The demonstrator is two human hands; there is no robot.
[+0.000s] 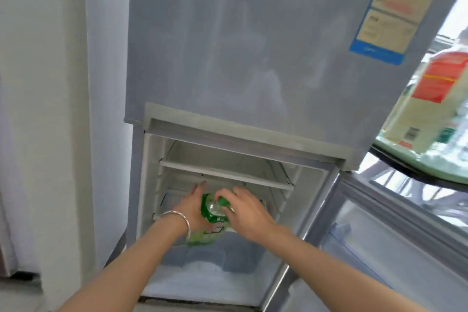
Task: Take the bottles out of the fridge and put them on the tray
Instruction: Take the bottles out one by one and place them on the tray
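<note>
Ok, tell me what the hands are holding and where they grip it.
Both grip one green bottle inside the fridge: left hand on its left side, right hand over its top right.

- Green bottle (pixel 215 213) half covered by both hands; label unreadable
- Jug (pixel 430 99) at right cut by frame edge; blurred
- Fridge sticker (pixel 387 2) text illegible

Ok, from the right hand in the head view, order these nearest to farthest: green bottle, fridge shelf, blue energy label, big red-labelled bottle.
From the right hand:
1. Green bottle, gripped, at its left.
2. Fridge shelf, just above.
3. Big red-labelled bottle, up to the right on the tray.
4. Blue energy label, top right of the upper door.
</note>
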